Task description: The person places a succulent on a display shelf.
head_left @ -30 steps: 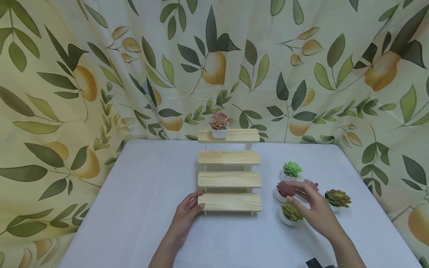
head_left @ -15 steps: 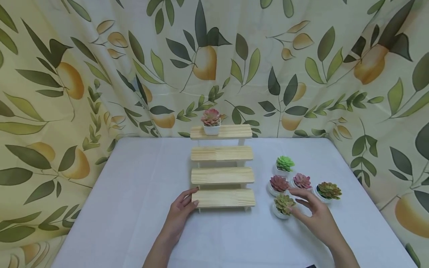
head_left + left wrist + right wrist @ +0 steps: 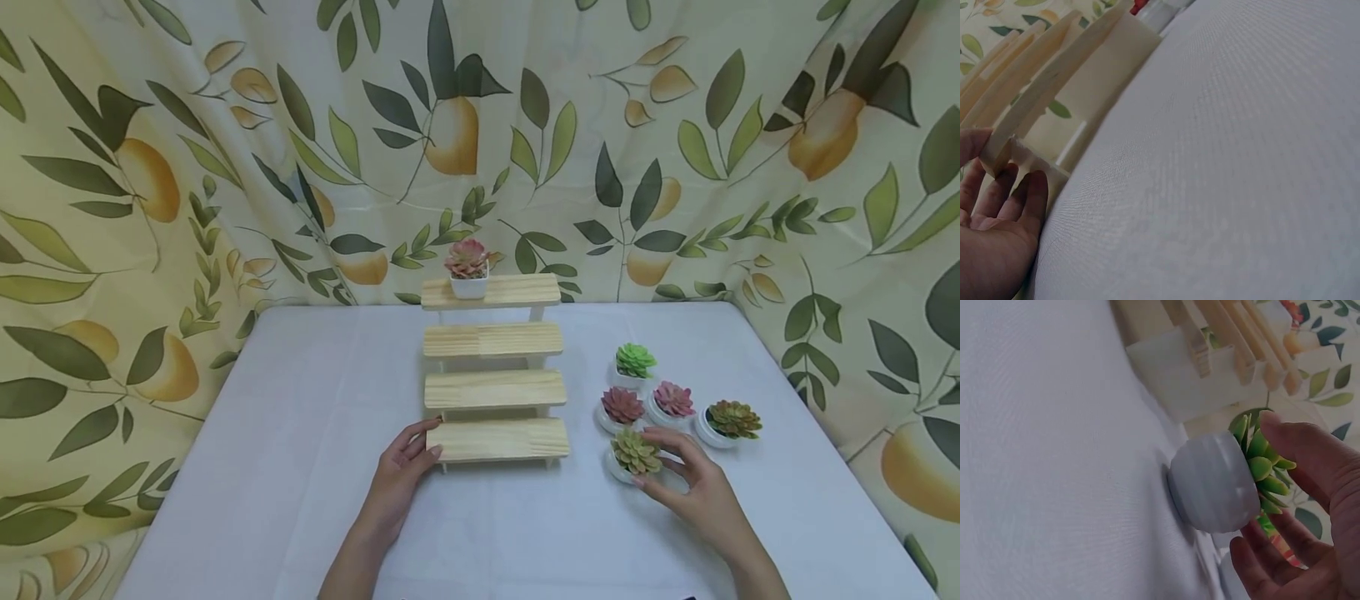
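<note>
A four-tier wooden display stand [image 3: 497, 389] with white side supports stands mid-table. My left hand [image 3: 405, 458] grips the left end of its lowest board, thumb over the edge and fingers underneath in the left wrist view. To the right, my right hand [image 3: 693, 479] has thumb and fingers curled round the leaves and rim of a yellow-green potted succulent [image 3: 635, 452]. In the right wrist view its ribbed white pot [image 3: 1213, 481] appears to rest on the table; how firmly the fingers touch cannot be told. A pink succulent [image 3: 467, 268] in a square white pot sits on the top tier.
Close behind the right hand stand a dark red succulent [image 3: 622, 406], a pink one [image 3: 672, 399], a bright green one [image 3: 635, 361] and a brownish-green one [image 3: 733, 419], all in white pots. A white cloth [image 3: 330, 400] covers the table; a leaf-patterned curtain [image 3: 555, 142] hangs behind.
My right hand has come down from above the dark red succulent to the yellow-green one, closing round it. My left hand keeps its place on the stand. The head view has shifted slightly.
</note>
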### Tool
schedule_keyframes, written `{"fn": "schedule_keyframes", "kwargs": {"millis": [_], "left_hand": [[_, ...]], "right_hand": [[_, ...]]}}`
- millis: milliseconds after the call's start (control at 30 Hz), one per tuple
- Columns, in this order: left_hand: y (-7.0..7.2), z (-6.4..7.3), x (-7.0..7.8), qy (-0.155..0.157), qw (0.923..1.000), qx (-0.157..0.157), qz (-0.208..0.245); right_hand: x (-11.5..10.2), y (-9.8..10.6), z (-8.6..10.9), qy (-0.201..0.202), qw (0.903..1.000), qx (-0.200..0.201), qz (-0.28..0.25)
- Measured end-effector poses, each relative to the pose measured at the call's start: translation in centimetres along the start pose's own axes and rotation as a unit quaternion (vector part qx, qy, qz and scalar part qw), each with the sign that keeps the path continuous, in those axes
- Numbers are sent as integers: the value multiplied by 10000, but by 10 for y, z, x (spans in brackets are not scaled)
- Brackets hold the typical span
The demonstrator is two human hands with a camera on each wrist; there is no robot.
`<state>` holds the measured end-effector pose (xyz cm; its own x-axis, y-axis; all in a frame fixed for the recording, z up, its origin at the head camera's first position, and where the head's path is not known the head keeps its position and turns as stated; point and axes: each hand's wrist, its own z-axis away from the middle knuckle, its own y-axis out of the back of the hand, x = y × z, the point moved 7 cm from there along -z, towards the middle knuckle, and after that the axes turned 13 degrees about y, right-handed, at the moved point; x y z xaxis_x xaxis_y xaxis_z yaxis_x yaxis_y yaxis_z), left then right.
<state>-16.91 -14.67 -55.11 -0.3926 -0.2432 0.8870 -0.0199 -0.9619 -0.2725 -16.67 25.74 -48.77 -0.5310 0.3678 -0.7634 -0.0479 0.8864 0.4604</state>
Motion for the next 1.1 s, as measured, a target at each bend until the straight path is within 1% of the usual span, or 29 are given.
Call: {"fn": "schedule_keyframes", "kwargs": {"millis": [167,333,467,633,833,1100], "left_hand": [[0,-1,0,-21,10000,32,12],[0,-1,1,-28,10000,15,64],[-1,-1,1,-24,10000,8,67],[-1,0,1,3,10000,24,54],[-2,0,2,-40,10000,10,41],[-2,1,1,3,10000,6,87]], "right_hand": [[3,-2,2,47,9999,54,-107],[11,-7,5,-65,9997,26,-235],[16,-11,5,-152,9996,-1,-233],[19,-15,5,-166,9995,-46,-251],[20,-16,7,-191,9998,-64,4],[22,-18,8,-210,9995,-44,250]]}}
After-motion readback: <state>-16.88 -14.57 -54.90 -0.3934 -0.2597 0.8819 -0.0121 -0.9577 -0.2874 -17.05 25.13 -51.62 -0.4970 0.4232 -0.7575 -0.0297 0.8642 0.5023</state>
